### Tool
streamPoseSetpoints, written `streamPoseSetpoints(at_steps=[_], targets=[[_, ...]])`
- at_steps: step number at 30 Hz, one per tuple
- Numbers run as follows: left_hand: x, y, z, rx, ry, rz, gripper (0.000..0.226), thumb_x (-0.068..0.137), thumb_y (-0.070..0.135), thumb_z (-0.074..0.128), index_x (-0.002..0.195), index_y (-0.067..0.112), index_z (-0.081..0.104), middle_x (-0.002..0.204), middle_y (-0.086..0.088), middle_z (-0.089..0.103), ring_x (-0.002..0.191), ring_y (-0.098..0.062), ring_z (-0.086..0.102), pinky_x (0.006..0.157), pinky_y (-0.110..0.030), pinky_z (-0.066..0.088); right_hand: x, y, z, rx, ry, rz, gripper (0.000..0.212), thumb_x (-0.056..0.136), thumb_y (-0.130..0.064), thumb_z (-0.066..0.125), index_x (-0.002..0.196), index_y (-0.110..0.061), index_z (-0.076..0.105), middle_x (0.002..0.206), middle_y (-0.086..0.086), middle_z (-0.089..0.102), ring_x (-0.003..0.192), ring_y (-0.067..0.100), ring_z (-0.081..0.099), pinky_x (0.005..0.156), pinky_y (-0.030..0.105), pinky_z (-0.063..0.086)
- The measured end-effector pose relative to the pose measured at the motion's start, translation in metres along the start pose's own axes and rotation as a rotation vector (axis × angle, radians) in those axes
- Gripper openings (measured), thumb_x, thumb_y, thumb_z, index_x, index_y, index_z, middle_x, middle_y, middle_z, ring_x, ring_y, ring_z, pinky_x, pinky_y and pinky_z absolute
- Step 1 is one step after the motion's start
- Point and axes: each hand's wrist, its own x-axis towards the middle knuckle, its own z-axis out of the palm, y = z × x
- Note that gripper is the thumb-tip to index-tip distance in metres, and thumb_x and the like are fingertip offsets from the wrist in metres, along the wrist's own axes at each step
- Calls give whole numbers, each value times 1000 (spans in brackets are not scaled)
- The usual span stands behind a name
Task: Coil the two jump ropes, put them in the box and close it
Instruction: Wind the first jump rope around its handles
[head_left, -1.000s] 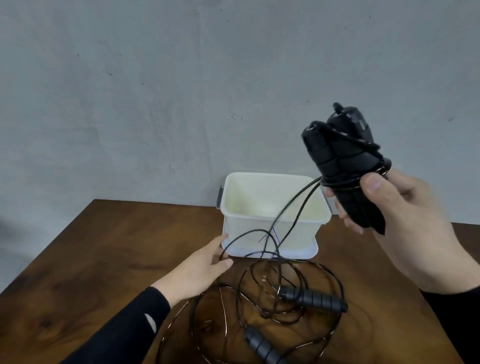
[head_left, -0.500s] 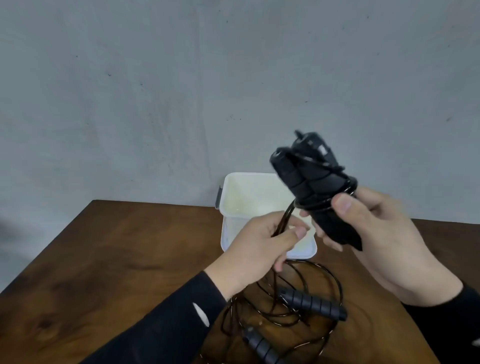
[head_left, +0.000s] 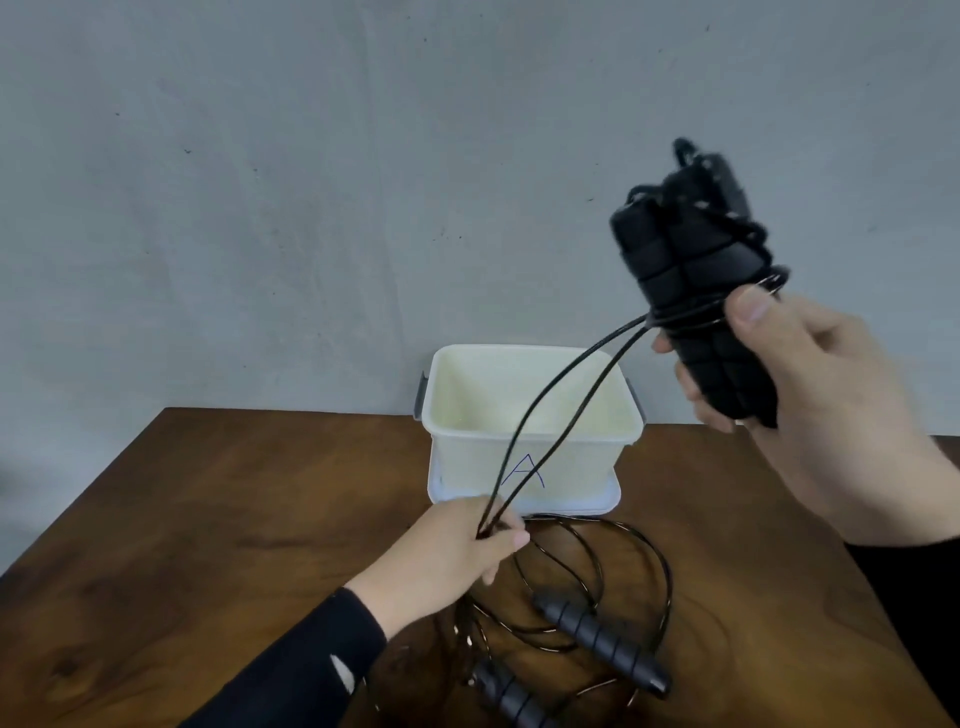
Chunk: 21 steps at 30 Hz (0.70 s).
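Grey plaster wall (head_left: 311, 208) fills the upper half of the view, and below it a dark wooden tabletop (head_left: 208, 545) runs toward the camera. At the tabletop's 12 o'clock edge stands a white plastic box (head_left: 566, 457), open at the top, with a blue letter A on its near wall and what looks like its lid lying flat beneath it. The right hand (head_left: 810, 395) is raised at about 2 o'clock, well above the box, its forearm rising from the lower right; thumb and fingers are curled round the two black handles of the first jump rope (head_left: 685, 280), held together and tilted with their tops leaning left, several turns of cord wrapped round their middle. From that wrap two strands of cord drop across the front of the box to the left hand (head_left: 462, 545), which is low, just in front of the box, reaching in from 7 o'clock in a black sleeve (head_left: 291, 670), and pinches both strands between thumb and fingers. The second jump rope (head_left: 597, 639) lies in loose loops on the tabletop at 6 o'clock, its two ribbed handles apart from each other.
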Motion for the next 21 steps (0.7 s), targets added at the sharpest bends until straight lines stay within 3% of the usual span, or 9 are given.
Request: streamPoseSetpoints(at_steps=[2, 4, 6, 9, 11, 13, 14, 17, 21], targets=[[4, 15, -6, -114, 68, 16, 15, 91, 41, 63, 106, 38, 61, 85, 8, 75, 84, 2, 66, 80, -19, 44, -4, 9, 7, -2, -30, 34, 72, 72, -71, 70, 96, -3, 74, 83, 32, 64, 60, 33, 44, 52, 40, 35], [8, 33, -12, -264, 149, 30, 42, 87, 39, 70, 126, 37, 54, 102, 15, 73, 98, 7, 63, 88, -21, 44, -8, 15, 15, 13, -67, 70, 72, 68, -73, 73, 96, -7, 75, 89, 29, 68, 63, 29, 47, 52, 40, 37], [13, 49, -18, -339, 273, 19, 80, 83, 38, 75, 148, 39, 29, 127, 18, 61, 117, 4, 56, 99, -22, 44, -11, 19, 20, 13, -104, 102, 75, 65, -74, 74, 96, -7, 75, 90, 21, 72, 62, 21, 51, 50, 36, 38], [14, 65, -29, -149, 440, 140, 95, 82, 34, 77, 156, 29, 17, 148, 14, 40, 137, 0, 36, 113, -24, 31, -15, 21, 26, -33, -165, 140, 74, 63, -76, 73, 96, -10, 76, 84, 20, 70, 59, 14, 51, 49, 32, 39], [12, 73, -31, -58, 364, 275, 61, 89, 32, 71, 143, 31, 43, 139, 15, 53, 129, 3, 44, 107, -18, 36, -16, 21, 29, -63, -200, 171, 66, 68, -71, 74, 96, -12, 77, 81, 30, 62, 58, 15, 50, 50, 32, 38], [10, 78, -28, -123, 280, 323, 16, 96, 28, 60, 111, 33, 61, 107, 10, 71, 100, 3, 62, 87, -15, 46, -17, 21, 31, -74, -235, 202, 53, 74, -60, 70, 96, -13, 77, 78, 32, 57, 57, 19, 46, 53, 37, 37], [11, 77, -24, -202, 271, 313, 10, 99, 25, 56, 96, 32, 61, 88, 4, 72, 80, 1, 65, 74, -16, 48, -18, 22, 32, -80, -243, 212, 49, 74, -57, 68, 96, -14, 77, 75, 30, 56, 57, 21, 43, 54, 38, 36], [11, 68, -14, -354, 234, 205, 22, 103, 31, 48, 86, 31, 62, 59, 9, 52, 47, -1, 51, 54, -17, 44, -17, 21, 33, -54, -192, 223, 42, 73, -55, 67, 90, -17, 77, 69, 15, 62, 56, 16, 46, 52, 35, 37], [0, 56, -2, -162, 230, 215, 26, 104, 40, 40, 97, 33, 65, 55, 15, 47, 54, 0, 45, 54, -14, 35, -8, 24, 29, -163, -103, 238, 43, 73, -58, 70, 91, -19, 76, 83, 12, 72, 58, 11, 52, 52, 31, 39]])
